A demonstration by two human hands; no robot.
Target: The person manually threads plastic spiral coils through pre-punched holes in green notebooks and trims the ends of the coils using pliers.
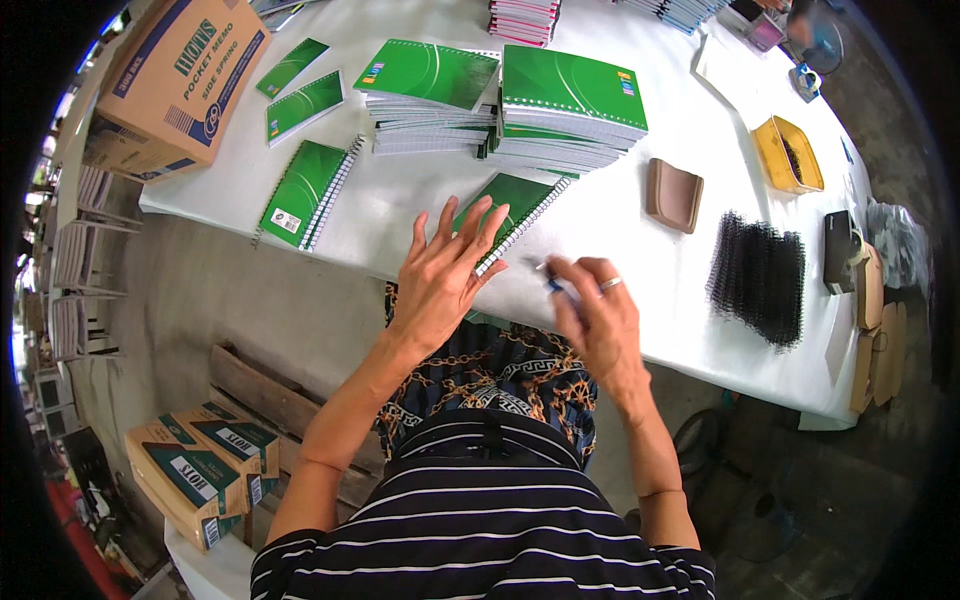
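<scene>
A green spiral notebook (pixel 513 194) lies near the table's front edge, its white-looking wire coil running along the right side. My left hand (pixel 446 265) holds it at the near end, thumb by the coil and fingers spread over the cover, hiding part of it. Just right of the coil, my right hand (pixel 600 315) is closed round a small blue-handled tool (pixel 556 283) with a metallic tip, blurred by motion; its exact kind is unclear. The tip is apart from the coil. Another coiled green notebook (pixel 304 190) lies to the left.
Behind stand two stacks of green notebooks (pixel 575 85) (pixel 430 75). To the right are a brown tray-like piece (pixel 674 195), black coils (pixel 757 280) and a yellow container (pixel 790 155). A cardboard box (pixel 185 80) stands at left; smaller boxes (pixel 200 460) sit below.
</scene>
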